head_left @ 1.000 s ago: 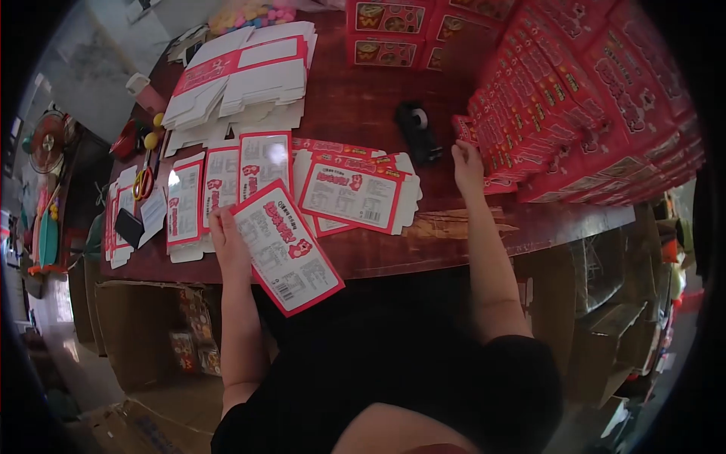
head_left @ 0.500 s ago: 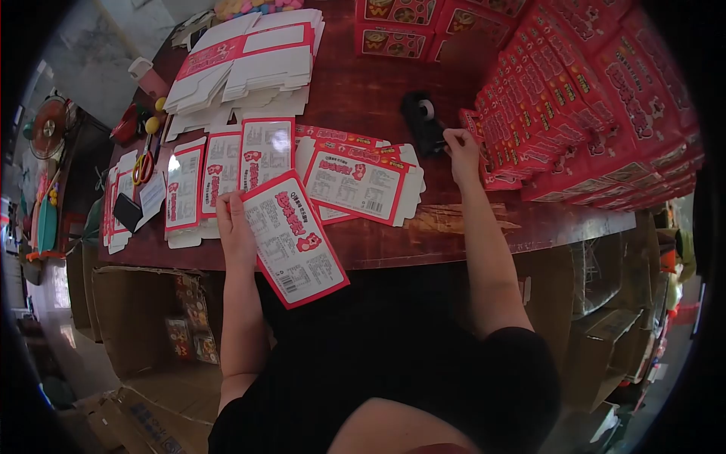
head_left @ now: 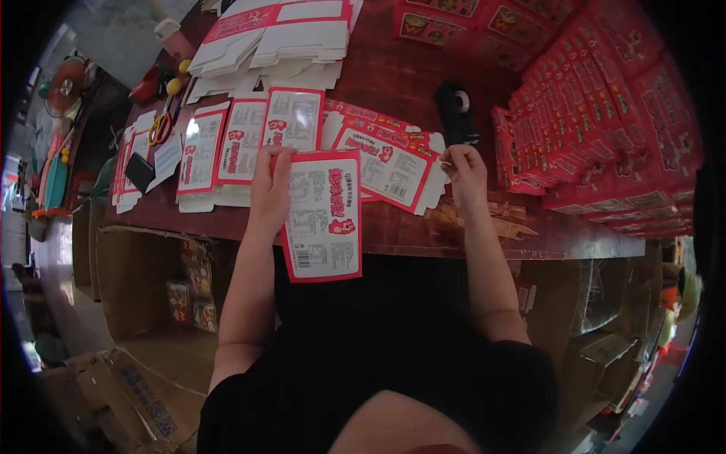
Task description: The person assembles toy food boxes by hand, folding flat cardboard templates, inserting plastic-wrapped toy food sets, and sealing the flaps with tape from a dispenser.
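A flat red-edged printed box (head_left: 324,216) hangs over the table's front edge, its top left corner pinched by my left hand (head_left: 271,181). My right hand (head_left: 463,170) is closed, thumb and fingers pressed together, beside the flaps of another printed box (head_left: 387,168) lying on the table; whatever is between the fingertips is too small to make out. Behind that hand stands a black tape dispenser (head_left: 457,113) with a pale roll. More flat printed boxes (head_left: 293,119) lie overlapped behind my left hand.
Red boxes (head_left: 582,113) are stacked high at the right of the table (head_left: 393,76). White folded cartons (head_left: 302,45) are piled at the back left. Scissors (head_left: 160,129) and a dark phone-like object (head_left: 139,172) lie at the left. Open cardboard cartons (head_left: 144,295) stand below.
The held box has turned more upright and moved right with my left hand. My right hand has come away from the tape dispenser, nearer the lying box. The view has shifted.
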Tool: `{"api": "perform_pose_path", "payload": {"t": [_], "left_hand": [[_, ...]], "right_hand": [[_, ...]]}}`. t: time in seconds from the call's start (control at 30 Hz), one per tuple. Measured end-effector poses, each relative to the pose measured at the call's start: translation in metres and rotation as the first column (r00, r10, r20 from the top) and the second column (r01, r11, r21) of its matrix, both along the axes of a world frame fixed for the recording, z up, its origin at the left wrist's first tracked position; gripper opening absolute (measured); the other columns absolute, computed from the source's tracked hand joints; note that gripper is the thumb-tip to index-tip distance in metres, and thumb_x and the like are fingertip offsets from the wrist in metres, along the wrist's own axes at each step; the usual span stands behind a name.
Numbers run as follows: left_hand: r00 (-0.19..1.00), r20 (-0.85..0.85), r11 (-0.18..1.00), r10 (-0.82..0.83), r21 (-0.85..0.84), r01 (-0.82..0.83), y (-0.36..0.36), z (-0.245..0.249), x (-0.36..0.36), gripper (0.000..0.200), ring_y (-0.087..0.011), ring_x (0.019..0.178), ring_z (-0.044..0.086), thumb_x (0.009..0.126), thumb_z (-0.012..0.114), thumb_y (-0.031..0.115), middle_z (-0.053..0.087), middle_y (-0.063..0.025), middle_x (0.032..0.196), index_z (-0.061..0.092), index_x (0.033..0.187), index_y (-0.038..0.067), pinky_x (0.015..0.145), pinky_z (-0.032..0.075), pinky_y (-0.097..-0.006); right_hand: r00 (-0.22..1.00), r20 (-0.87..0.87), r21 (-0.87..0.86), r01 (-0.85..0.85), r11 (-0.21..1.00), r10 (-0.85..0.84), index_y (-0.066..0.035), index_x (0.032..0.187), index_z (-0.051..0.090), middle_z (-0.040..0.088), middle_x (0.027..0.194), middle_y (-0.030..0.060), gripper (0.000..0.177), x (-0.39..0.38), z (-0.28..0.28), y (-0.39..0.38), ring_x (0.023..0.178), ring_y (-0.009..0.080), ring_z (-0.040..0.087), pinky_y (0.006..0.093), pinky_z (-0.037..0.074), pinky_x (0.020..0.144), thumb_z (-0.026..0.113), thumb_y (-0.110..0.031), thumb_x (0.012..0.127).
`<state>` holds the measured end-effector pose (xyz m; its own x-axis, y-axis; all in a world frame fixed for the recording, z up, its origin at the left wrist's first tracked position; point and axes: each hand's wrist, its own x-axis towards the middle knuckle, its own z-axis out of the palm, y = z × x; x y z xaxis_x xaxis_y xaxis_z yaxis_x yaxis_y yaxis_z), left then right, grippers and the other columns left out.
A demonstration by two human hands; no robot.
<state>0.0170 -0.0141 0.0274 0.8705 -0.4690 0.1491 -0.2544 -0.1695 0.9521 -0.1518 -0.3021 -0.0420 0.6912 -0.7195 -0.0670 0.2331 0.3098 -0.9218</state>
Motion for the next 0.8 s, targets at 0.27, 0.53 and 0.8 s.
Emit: {"api": "perform_pose_path", "payload": {"t": [0.27,0.53,0.8], "left_hand": [[0.843,-0.060,0.804,-0.535,0.270,0.530,-0.022,0.038,-0.014,0.020,-0.0183,0.086,0.056,0.095,0.048,0.022,0.059,-0.0108,0.090,0.050,0.100,0.003,0.078,0.043,-0.0301],[0.813,-0.055,0.794,-0.580,0.182,0.579,-0.025,0.032,-0.014,0.019,-0.0176,0.089,0.056,0.094,0.050,0.021,0.059,-0.0094,0.092,0.050,0.100,0.003,0.080,0.043,-0.0298],[0.784,-0.041,0.775,-0.619,0.128,0.619,-0.023,0.039,-0.013,0.018,-0.0124,0.092,0.051,0.094,0.051,0.022,0.054,-0.0038,0.094,0.051,0.099,0.005,0.084,0.040,-0.0261]], "right_hand": [[0.728,-0.306,-0.550,-0.661,0.510,0.614,-0.010,0.137,0.038,0.054,0.071,0.0025,0.055,0.021,0.113,0.079,0.066,0.0117,0.052,0.0265,0.045,0.068,0.053,-0.001,0.085],[0.653,-0.443,-0.573,-0.733,0.366,0.615,-0.012,0.139,0.032,0.049,0.074,0.0028,0.058,0.036,0.109,0.086,0.070,0.0109,0.049,0.0250,0.041,0.066,0.054,-0.011,0.086],[0.632,0.133,0.364,-0.748,0.556,0.764,-0.006,0.130,0.042,0.052,0.094,-0.0004,0.047,0.040,0.081,0.096,0.078,0.0081,0.050,0.0207,0.043,0.071,0.059,-0.023,0.089]]}}
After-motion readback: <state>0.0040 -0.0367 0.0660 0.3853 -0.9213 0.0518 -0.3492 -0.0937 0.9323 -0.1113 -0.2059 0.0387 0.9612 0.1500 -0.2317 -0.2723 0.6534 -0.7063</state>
